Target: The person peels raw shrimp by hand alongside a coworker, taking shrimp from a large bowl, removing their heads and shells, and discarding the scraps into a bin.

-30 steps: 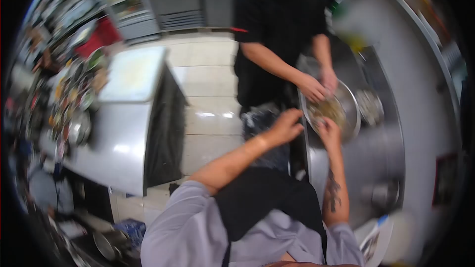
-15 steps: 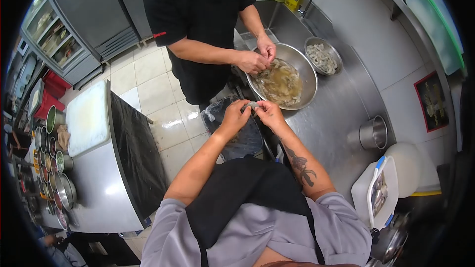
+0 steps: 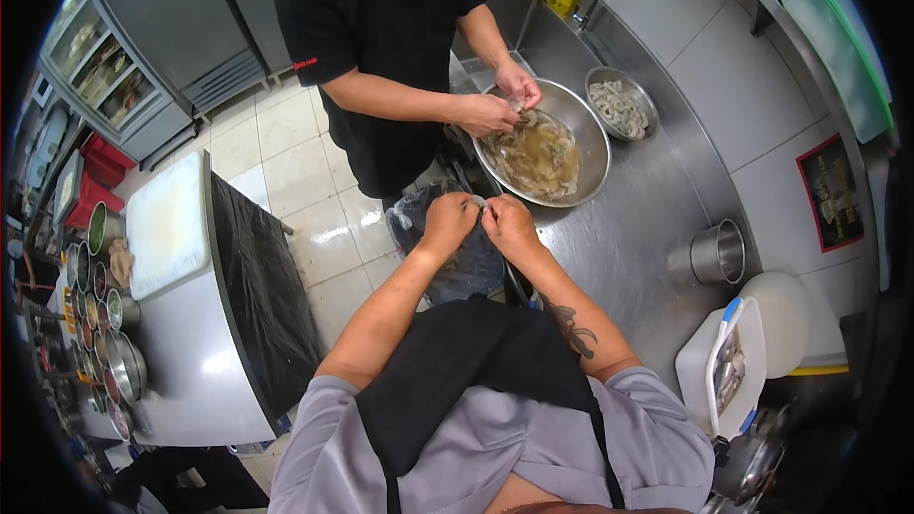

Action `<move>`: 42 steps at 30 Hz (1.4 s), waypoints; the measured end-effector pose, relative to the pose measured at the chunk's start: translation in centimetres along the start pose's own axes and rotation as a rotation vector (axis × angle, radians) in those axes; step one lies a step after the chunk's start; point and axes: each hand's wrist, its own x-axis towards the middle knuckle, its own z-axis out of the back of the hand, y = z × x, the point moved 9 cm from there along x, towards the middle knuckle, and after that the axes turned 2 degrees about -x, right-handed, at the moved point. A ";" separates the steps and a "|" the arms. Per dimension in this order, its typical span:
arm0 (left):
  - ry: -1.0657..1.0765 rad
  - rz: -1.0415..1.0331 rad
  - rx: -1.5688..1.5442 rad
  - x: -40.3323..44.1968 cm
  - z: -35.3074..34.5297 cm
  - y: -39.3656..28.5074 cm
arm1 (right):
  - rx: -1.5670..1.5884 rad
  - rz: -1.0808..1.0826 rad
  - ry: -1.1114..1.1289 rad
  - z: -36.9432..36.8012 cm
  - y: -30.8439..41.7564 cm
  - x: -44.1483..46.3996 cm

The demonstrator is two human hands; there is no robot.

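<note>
Between my two hands is a small greyish shrimp, mostly covered by the fingers. My left hand pinches it from one side, and my right hand is closed on its other side. Just beyond them stands a large steel bowl with shrimp in cloudy brownish water. A smaller steel bowl beside it holds pale shrimp. Below my hands is a bin lined with dark plastic, with some scraps on it.
Across from me a co-worker in black has both hands closed together over the large bowl. A steel cup and a white container stand on the right of the steel counter. Left is a table with a white cutting board.
My hands have turned inward, knuckles now more upward, and hide more of the shrimp. The co-worker's hands have shifted slightly over the large bowl.
</note>
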 end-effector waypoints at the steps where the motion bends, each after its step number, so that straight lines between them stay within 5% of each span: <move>1: -0.048 -0.047 0.055 0.0 0.1 -0.1 | -0.006 -0.015 0.024 -0.1 -0.1 0.0; 7: 0.023 0.002 0.222 -0.1 0.3 1.7 | 0.053 -0.126 -0.020 1.3 -1.7 0.4; 12: -0.070 -0.333 -0.054 -0.4 1.1 -3.1 | 0.112 -0.126 0.033 1.4 -2.5 0.7; 22: -0.029 -0.362 -0.001 -0.5 1.5 -4.9 | 0.189 -0.052 0.121 0.3 -0.7 0.4; 37: 0.069 0.059 -0.232 -0.2 0.2 1.7 | 0.367 -0.152 -0.008 0.2 -2.1 0.3; 42: 0.209 0.265 -0.701 -0.6 -2.0 2.3 | 0.475 -0.248 0.032 -0.6 -3.7 0.2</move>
